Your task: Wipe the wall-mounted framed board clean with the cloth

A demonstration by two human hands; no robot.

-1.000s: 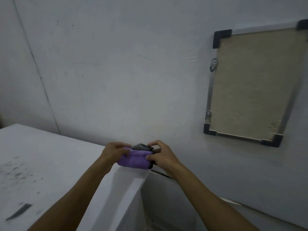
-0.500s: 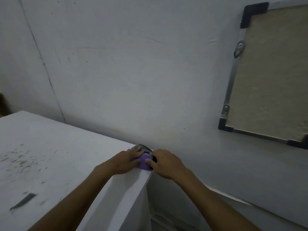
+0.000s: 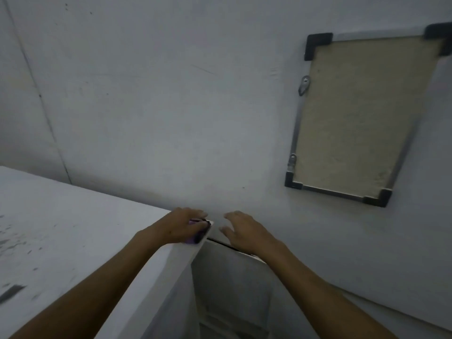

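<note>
The framed board (image 3: 362,118) hangs on the wall at the upper right, a beige panel in a metal frame with black corner caps. A folded purple cloth (image 3: 197,234) lies on the far right corner of the white table, mostly hidden under my left hand (image 3: 181,227), whose fingers curl over it. My right hand (image 3: 244,231) hovers just right of the corner with fingers spread and relaxed, holding nothing. Both hands are well below and left of the board.
The white table (image 3: 73,228) fills the lower left, its top marked with dark smudges. A grey wall (image 3: 171,106) stands right behind it. A gap drops to the floor (image 3: 232,302) right of the table edge.
My right hand has let go of the cloth and moved right, off the table corner. My left hand stays on the cloth. The view shifted so the board shows fully again.
</note>
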